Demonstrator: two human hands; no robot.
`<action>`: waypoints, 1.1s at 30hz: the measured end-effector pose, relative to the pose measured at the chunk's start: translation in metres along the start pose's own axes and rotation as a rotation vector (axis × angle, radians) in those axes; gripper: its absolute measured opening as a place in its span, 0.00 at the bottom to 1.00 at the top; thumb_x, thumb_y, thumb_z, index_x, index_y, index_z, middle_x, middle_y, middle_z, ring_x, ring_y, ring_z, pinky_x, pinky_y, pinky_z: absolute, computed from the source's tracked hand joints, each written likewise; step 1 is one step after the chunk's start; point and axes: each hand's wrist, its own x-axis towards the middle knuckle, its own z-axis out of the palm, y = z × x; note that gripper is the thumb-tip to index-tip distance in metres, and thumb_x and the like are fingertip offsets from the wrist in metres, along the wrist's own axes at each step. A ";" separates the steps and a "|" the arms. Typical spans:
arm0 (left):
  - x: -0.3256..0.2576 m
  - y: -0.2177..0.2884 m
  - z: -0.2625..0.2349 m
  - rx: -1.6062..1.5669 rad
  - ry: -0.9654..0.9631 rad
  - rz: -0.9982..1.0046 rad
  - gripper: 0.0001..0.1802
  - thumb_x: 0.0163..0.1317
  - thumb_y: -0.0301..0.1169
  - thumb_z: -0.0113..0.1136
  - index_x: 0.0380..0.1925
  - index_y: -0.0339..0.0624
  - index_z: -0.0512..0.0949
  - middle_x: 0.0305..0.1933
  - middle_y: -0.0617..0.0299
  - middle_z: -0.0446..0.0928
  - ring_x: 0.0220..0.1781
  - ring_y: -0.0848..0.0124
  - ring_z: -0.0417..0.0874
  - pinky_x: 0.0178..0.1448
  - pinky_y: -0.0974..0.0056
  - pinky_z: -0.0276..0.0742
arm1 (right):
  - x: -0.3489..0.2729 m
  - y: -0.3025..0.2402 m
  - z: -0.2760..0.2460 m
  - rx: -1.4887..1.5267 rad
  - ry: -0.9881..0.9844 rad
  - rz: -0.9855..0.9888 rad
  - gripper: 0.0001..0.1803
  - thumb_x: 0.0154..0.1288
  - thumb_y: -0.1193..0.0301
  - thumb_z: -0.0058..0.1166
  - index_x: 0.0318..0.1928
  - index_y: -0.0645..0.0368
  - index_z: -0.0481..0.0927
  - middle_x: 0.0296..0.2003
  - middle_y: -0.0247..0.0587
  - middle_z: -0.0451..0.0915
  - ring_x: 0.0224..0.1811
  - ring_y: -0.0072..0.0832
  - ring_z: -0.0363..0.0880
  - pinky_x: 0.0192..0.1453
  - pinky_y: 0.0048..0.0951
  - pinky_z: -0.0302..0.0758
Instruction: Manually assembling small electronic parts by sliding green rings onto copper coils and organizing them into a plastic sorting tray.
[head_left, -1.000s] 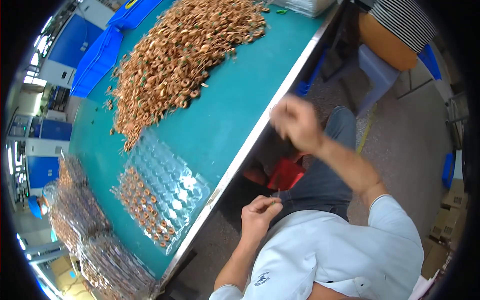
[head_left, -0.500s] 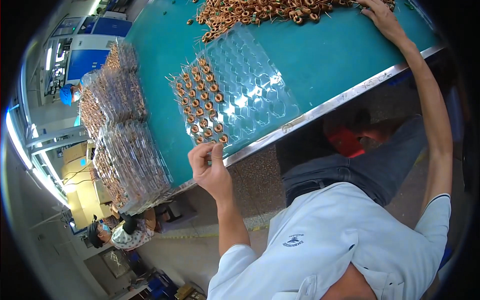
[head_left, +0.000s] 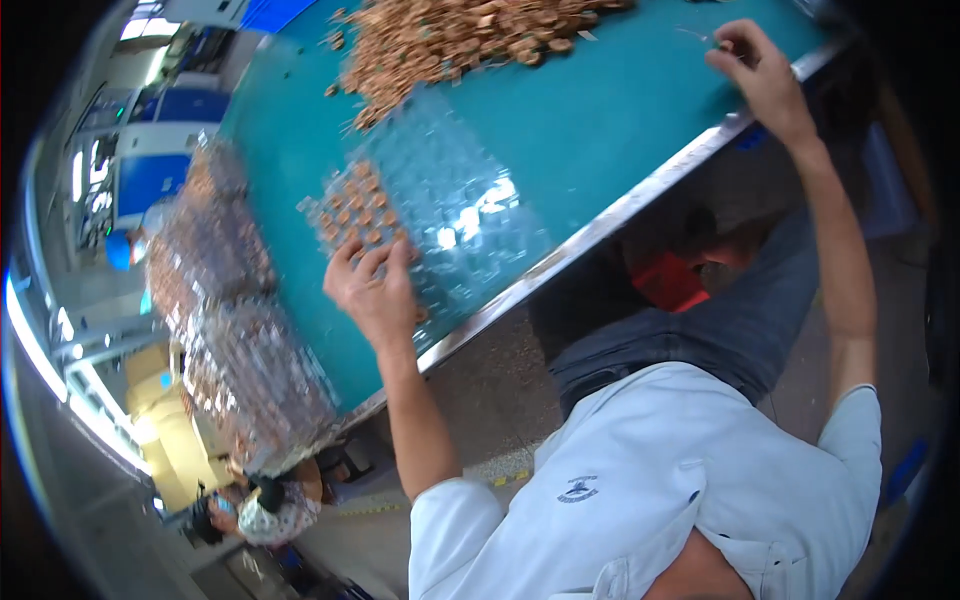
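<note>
A clear plastic tray (head_left: pixel 445 165) with moulded pockets lies at an angle on the green tabletop. Its left side holds rows of copper-coloured ring coils (head_left: pixel 362 200) with wire leads. My left hand (head_left: pixel 375 295) is over the lower part of these rows, its fingers bent and apart. The fingertips reach among the coils, with nothing plainly held, and the hand hides the coils under it. At the far right, my right hand (head_left: pixel 775 90) is raised over the table, pinching a small ring coil (head_left: pixel 725 46) whose thin wire leads stick out to the left.
A big heap of ring coils (head_left: pixel 450 45) covers the far side of the table. Tall stacks of filled clear trays (head_left: pixel 255 365) stand along the left edge. A metal strip (head_left: pixel 600 232) borders the near edge. One person (head_left: pixel 265 505) is at the lower left.
My left hand has moved from the tray's near edge up over the coil rows. My right hand has left the heap and now holds a coil. The whole view has shifted and blurred.
</note>
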 end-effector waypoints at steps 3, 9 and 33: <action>-0.009 0.022 0.000 0.170 0.080 0.158 0.09 0.53 0.29 0.71 0.35 0.41 0.85 0.47 0.51 0.78 0.55 0.55 0.74 0.59 0.54 0.67 | -0.058 -0.051 -0.006 0.471 -0.124 0.129 0.08 0.64 0.74 0.62 0.42 0.59 0.77 0.32 0.30 0.78 0.35 0.15 0.76 0.42 0.19 0.75; -0.084 0.193 0.016 -1.144 -0.412 -0.425 0.17 0.67 0.22 0.54 0.55 0.33 0.75 0.43 0.53 0.80 0.31 0.77 0.78 0.29 0.76 0.71 | -0.154 -0.066 -0.005 0.770 -0.306 0.183 0.16 0.55 0.84 0.67 0.43 0.65 0.77 0.35 0.37 0.79 0.39 0.20 0.80 0.44 0.21 0.78; -0.162 0.244 0.095 -1.081 -0.649 -0.125 0.13 0.67 0.36 0.62 0.39 0.36 0.81 0.34 0.64 0.78 0.31 0.82 0.74 0.35 0.78 0.68 | -0.225 -0.032 -0.021 0.304 -0.243 -0.075 0.13 0.53 0.72 0.69 0.35 0.64 0.79 0.29 0.44 0.80 0.30 0.36 0.82 0.34 0.31 0.78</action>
